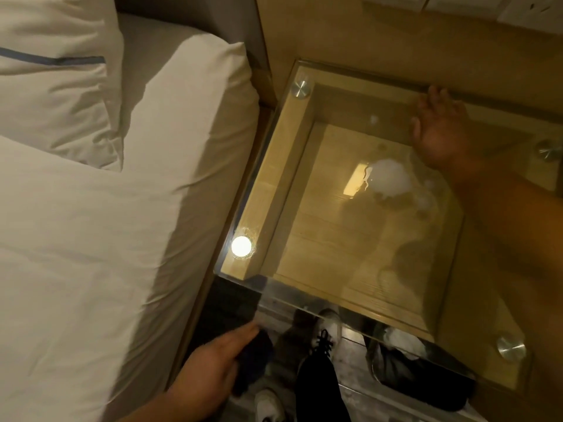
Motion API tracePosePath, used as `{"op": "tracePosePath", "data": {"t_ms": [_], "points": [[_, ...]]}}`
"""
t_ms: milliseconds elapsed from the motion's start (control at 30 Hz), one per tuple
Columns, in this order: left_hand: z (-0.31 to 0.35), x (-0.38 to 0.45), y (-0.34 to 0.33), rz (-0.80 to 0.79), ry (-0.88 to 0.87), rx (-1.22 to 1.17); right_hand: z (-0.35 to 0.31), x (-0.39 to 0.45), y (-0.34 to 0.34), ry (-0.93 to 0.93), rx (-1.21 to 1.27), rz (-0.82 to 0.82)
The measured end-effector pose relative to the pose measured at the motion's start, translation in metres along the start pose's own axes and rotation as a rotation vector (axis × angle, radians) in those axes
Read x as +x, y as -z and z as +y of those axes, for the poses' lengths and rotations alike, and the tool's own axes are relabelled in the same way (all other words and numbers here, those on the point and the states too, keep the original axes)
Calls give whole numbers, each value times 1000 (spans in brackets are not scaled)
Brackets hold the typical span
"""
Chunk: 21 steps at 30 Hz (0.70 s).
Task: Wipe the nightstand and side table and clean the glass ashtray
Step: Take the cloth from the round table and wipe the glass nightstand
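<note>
A bedroom, likely a hotel room: a made bed (76, 239) with white pillows (54, 71) stands just beside a glass-topped wooden nightstand (265, 193), against a wood-panelled wall (350, 32).

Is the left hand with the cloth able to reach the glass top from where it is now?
Probably yes. The left hand holds the dark cloth just below the glass top's near edge, and nothing lies between them; the right hand rests far across.
</note>
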<state>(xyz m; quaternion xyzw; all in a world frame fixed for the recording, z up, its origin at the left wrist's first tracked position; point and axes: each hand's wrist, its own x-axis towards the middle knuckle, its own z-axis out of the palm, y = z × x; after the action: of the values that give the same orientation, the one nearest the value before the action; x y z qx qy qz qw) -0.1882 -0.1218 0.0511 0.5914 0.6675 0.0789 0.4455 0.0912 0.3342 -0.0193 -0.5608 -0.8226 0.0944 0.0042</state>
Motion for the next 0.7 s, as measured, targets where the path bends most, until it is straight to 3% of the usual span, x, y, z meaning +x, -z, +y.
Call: {"op": "tracePosePath", "data": {"t_ms": [67, 133, 300, 367, 467, 533, 633, 700], "points": [[10, 7, 22, 99, 262, -310, 0, 0, 1, 4, 1, 19], [25, 36, 53, 169, 392, -500, -2, -1, 4, 11, 0, 17], [70, 155, 144, 401, 345, -895, -6, -4, 10, 8, -8, 21], [84, 216, 175, 573, 250, -722, -7, -3, 10, -8, -11, 10], [98, 300, 210, 775, 34, -211, -7, -2, 11, -24, -18, -3], [93, 347, 218, 674, -59, 86, -5, -2, 11, -10, -29, -5], [71, 388, 205, 282, -108, 502, -3, -2, 9, 9, -44, 18], [59, 388, 192, 228, -159, 550, -3, -1, 9, 10, -30, 14]]}}
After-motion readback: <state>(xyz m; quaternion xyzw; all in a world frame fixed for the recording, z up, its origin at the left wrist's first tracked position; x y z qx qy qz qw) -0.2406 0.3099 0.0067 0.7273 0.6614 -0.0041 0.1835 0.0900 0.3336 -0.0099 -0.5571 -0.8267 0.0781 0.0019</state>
